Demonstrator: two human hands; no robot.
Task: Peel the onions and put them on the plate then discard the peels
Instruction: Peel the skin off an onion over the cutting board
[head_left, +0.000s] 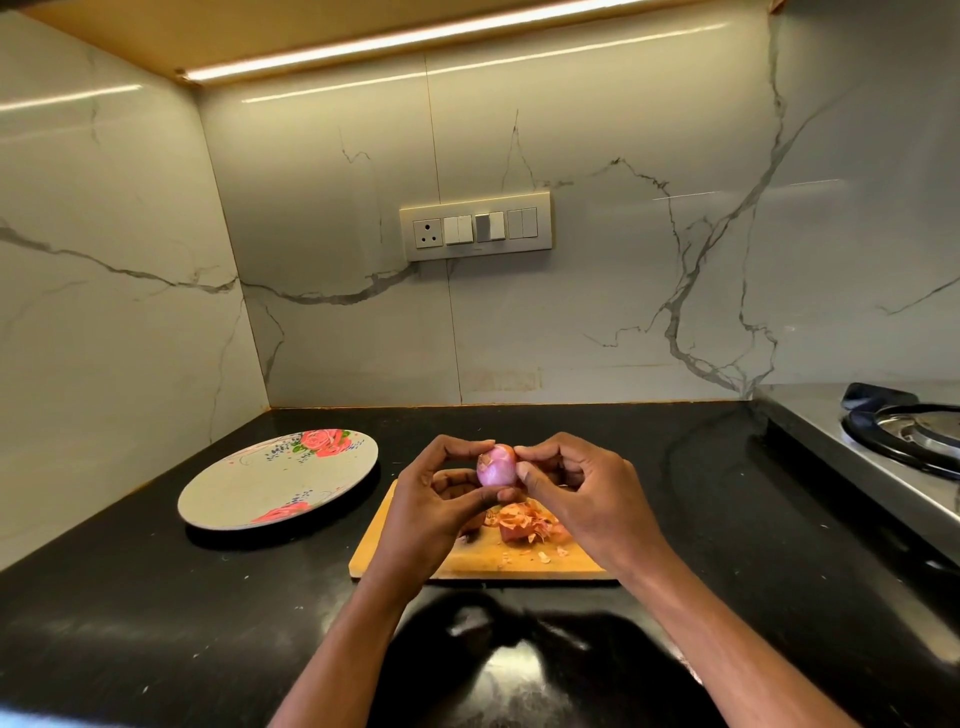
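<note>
A small pink-purple onion (496, 466) is held up above a wooden cutting board (467, 564). My left hand (436, 499) grips it from the left with fingers curled over its top. My right hand (576, 493) pinches its right side between thumb and fingertips. A heap of orange-brown peels (527, 522) lies on the board under the hands, with small scraps near the board's front edge. A round grey plate (244, 493) with red rose prints sits on the black counter to the left of the board, with nothing on it.
The black counter (156, 623) runs to marble walls at the back and left. A steel gas stove (893, 447) with a burner stands at the right edge. A switch panel (475, 226) is on the back wall.
</note>
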